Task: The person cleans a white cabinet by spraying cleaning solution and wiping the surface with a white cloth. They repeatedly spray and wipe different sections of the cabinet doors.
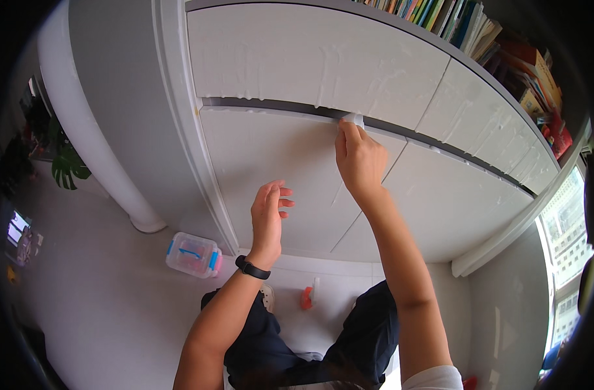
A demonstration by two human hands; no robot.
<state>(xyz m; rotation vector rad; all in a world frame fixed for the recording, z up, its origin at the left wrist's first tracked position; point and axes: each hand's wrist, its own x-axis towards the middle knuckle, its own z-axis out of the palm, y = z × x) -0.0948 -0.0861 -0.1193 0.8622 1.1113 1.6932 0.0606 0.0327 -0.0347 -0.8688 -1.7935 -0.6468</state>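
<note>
My right hand (362,161) pinches a white wipe or folded cloth (355,118), mostly hidden by the fingers. It presses at the top edge of a lower white cabinet front (282,151), beside the dark gap (277,104) under the upper front. Wet, foamy streaks (328,73) run down the upper cabinet front (282,44), and whitish drops line the lower front's top edge. Before the lower front, my left hand (267,214) hovers with fingers apart and nothing in it. A black band (253,268) circles my left wrist.
On the floor between my feet stands a bottle with an orange part (307,297). A clear plastic box with blue latches (192,254) sits by the wall at left. Books (438,19) line the cabinet top. A white curtain (501,241) hangs near the window at right.
</note>
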